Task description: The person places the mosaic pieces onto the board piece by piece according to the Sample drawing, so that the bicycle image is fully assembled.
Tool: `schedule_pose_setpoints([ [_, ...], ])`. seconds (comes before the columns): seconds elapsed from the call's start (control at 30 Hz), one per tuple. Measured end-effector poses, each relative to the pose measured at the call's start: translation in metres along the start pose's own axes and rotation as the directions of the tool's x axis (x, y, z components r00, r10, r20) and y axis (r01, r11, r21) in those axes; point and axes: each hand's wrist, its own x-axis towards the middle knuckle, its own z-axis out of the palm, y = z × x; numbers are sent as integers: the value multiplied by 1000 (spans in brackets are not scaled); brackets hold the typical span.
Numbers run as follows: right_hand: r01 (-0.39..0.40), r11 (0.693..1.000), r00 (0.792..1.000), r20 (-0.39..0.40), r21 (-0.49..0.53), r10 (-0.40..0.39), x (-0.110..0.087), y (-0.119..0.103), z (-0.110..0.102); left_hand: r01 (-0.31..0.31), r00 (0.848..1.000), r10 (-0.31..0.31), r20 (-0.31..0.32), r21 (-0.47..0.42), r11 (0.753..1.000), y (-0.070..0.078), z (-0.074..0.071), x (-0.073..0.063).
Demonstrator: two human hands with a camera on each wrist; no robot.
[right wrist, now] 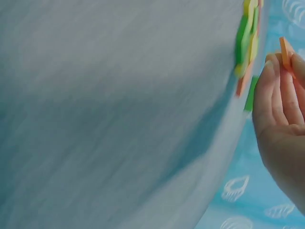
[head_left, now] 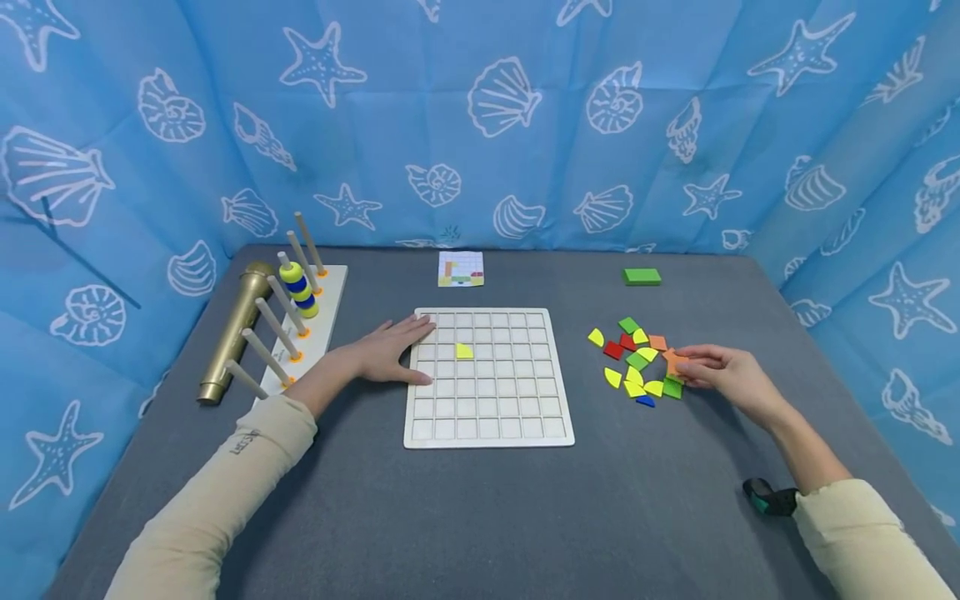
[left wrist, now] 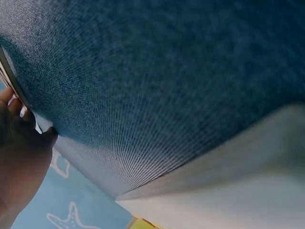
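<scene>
My left hand (head_left: 384, 352) rests at the left edge of a white grid board (head_left: 487, 428), fingers spread over its rim. One yellow quarter-circle tile (head_left: 464, 352) lies in a cell in the board's upper part. On the right, my right hand (head_left: 726, 379) pinches an orange tile (right wrist: 287, 53) between thumb and fingers, above the right side of a loose tile pile. Around it lie green tiles (head_left: 672, 388), red tiles (head_left: 613, 350), yellow quarter-circles (head_left: 612, 377) and a blue tile (head_left: 645, 401). The held tile's full outline is hard to tell.
A white peg stand (head_left: 330, 308) with yellow and blue rings (head_left: 298, 287) on one peg stands at the left, beside a gold microphone (head_left: 238, 333). A small pattern card (head_left: 461, 269) lies behind the board. A green block (head_left: 642, 277) sits at the back right.
</scene>
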Motion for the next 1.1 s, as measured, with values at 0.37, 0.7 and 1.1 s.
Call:
schedule_pose_setpoints([
  [0.37,38,989,988,141,140,-58,36,-50,37,-18,1000,18,-8,-9,1000,1,-1,-2],
  [0.7,27,976,963,256,215,-83,62,-85,78,-25,1000,26,-16,8,1000,3,-3,-1],
  [1.1,39,969,926,356,244,-126,88,-125,138,20,1000,-20,7,13,1000,1,-2,-1],
])
